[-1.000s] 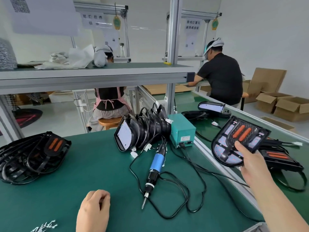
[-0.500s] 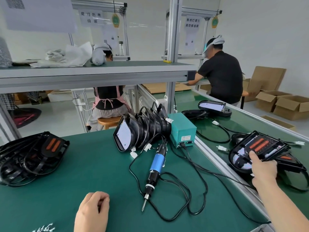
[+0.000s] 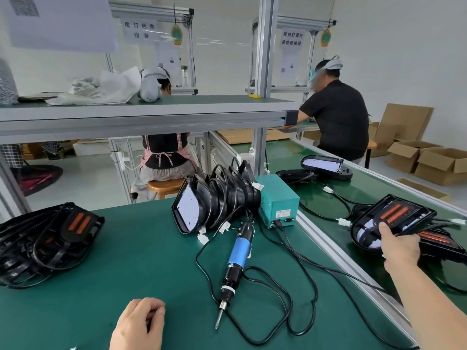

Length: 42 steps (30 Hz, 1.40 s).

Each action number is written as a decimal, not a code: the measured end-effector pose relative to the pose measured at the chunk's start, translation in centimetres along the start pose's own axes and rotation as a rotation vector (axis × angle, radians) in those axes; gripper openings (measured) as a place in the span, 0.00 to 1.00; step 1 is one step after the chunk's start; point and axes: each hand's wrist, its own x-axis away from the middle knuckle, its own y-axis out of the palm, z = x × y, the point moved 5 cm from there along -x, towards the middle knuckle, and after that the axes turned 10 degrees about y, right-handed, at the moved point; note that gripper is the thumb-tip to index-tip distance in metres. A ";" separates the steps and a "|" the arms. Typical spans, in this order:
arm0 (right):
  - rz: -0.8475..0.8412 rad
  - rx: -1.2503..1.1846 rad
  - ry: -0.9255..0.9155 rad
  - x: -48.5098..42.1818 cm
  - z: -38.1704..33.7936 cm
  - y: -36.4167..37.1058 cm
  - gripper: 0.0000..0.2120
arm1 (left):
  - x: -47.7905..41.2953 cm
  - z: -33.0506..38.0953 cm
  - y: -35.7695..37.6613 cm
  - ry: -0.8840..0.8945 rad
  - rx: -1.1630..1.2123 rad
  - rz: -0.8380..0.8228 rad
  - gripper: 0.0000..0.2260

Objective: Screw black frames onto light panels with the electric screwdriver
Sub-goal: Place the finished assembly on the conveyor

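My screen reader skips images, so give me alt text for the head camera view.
The right hand grips a framed light panel at the side belt, while the left hand rests curled on the green table near the electric screwdriver lying unused.

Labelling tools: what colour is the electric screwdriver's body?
Blue mid-body, black ends, on the electric screwdriver; clearest in the head view.

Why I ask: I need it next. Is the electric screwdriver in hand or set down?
Set down: the electric screwdriver lies flat on the green table, no hand on it.
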 end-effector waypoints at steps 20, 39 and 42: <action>-0.078 0.724 -0.070 1.7 -1.4 -0.4 0.39 | 0.0 -0.4 0.2 0.010 -0.099 0.009 0.17; -0.340 0.957 -0.578 14.8 -5.0 2.9 0.23 | 0.3 0.4 -0.3 -0.011 -0.104 -0.058 0.09; -0.474 0.743 -0.645 22.0 -5.2 4.6 0.18 | 0.4 0.4 -0.3 -0.017 -0.101 -0.065 0.09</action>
